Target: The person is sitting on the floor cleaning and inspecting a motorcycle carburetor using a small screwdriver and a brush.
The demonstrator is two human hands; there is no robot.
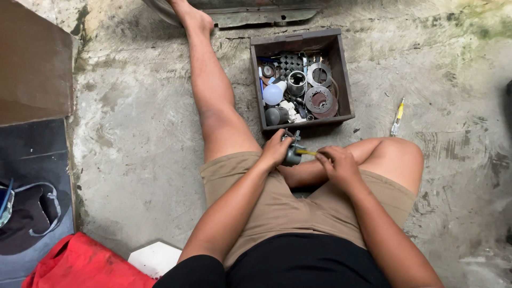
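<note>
I sit on a concrete floor with my left leg stretched out and my right leg folded. My left hand (276, 149) grips a small grey metal part (292, 152) over my lap. My right hand (338, 164) holds a yellow-handled screwdriver (308, 152) whose tip points into the part. Just beyond my hands stands a dark wooden box (344, 80) filled with several metal parts, discs, rings, a small cup and a pale blue bulb (272, 94).
A second yellow-handled screwdriver (397, 117) lies on the floor right of the box. At the left are a brown board (32, 64), a dark mat (32, 160), a red bag (80, 264) and a white block (156, 257).
</note>
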